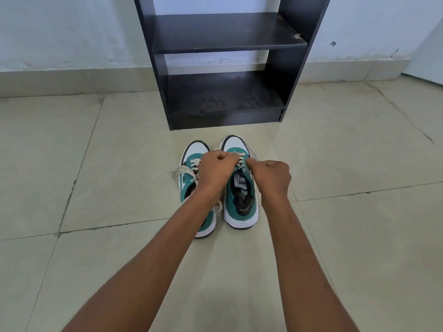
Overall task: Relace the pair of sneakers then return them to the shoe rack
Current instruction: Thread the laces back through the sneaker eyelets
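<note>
Two green-and-white sneakers stand side by side on the floor, toes toward the rack. My left hand [217, 170] is closed over the laces of the right sneaker [241, 200], reaching across the left sneaker [191, 161]. At the same eyelets, my right hand [272, 177] pinches the cream lace [241, 156] of the right sneaker. The left sneaker's lace ends [176, 170] trail loose to the left. My left forearm hides much of that shoe.
A black shoe rack [225, 61] with two bare shelves stands against the pale wall just beyond the sneakers. Beige floor tiles [96, 164] spread on both sides. A white object's edge [429, 56] shows at far right.
</note>
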